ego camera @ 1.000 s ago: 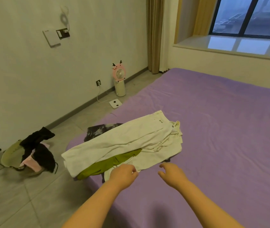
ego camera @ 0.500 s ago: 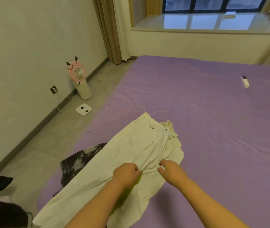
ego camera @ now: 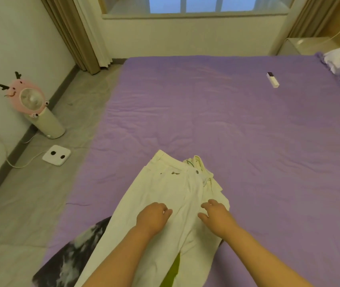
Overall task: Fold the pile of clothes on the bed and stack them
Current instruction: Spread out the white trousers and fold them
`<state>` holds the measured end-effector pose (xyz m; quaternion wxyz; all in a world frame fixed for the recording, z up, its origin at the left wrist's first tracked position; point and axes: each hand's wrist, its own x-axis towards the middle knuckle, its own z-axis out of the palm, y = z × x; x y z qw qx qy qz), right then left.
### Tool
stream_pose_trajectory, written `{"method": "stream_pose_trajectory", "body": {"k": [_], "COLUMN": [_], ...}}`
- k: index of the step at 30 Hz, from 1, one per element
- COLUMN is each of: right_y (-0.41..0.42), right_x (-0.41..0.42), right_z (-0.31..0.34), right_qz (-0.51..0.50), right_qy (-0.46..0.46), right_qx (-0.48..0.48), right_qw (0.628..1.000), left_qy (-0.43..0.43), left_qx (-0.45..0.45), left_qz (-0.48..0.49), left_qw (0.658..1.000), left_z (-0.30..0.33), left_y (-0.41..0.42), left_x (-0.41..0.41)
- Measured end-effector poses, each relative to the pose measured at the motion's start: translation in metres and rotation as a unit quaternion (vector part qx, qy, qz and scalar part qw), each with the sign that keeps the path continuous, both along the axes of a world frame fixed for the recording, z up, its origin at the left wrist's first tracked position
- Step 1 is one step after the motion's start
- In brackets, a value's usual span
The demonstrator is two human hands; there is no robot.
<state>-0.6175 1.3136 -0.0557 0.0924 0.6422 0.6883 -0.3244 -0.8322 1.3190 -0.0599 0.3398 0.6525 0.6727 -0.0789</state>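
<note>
Over on the floor there's a pink deer-eared fan (ego camera: 32,104) and a white square scale (ego camera: 56,155). A black-and-white tie-dye garment (ego camera: 71,259) pokes out at the near edge of the purple-sheeted bed (ego camera: 247,141), under the cream-white trousers (ego camera: 165,189). Left hand (ego camera: 152,218) sits on the trousers with fingers curled, can't tell if it's pinching fabric. Right hand (ego camera: 216,216) rests loosely open on them, just beside. A white remote (ego camera: 272,79) lies far off.

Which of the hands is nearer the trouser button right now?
Right. The right hand lies just below the button near the fly; the left hand rests further left on the white trousers.
</note>
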Motion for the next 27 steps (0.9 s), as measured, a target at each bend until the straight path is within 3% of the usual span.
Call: {"method": "stream_pose_trajectory", "body": {"k": [7,17,22,24,27], "right_y": [0.072,0.17,0.186,0.185,0.181], "right_x": [0.003,0.003,-0.005,-0.002,0.006], "right_z": [-0.046,-0.132,-0.148,-0.145,-0.134], "right_qz": [-0.051,-0.1,-0.101,-0.128,-0.126], "right_qy": [0.021,0.045,-0.03,0.0,0.053], "right_qx": [-0.02,-0.013,0.012,0.036,0.031], "right_qw": [0.998,0.994,0.994,0.991,0.99], "left_qy": [-0.036,-0.011,0.097,0.134,0.175], "left_qx": [-0.034,0.01,0.067,0.07,0.036], "left_qz": [0.003,-0.013,-0.173,-0.22,-0.215], "left_qw": [0.999,1.0,0.978,0.964,0.96], "left_z": [-0.048,-0.122,-0.134,-0.132,-0.121], "left_y": [0.085,0.194,0.227,0.237,0.252], "left_x": [0.019,0.023,0.024,0.027,0.028]}}
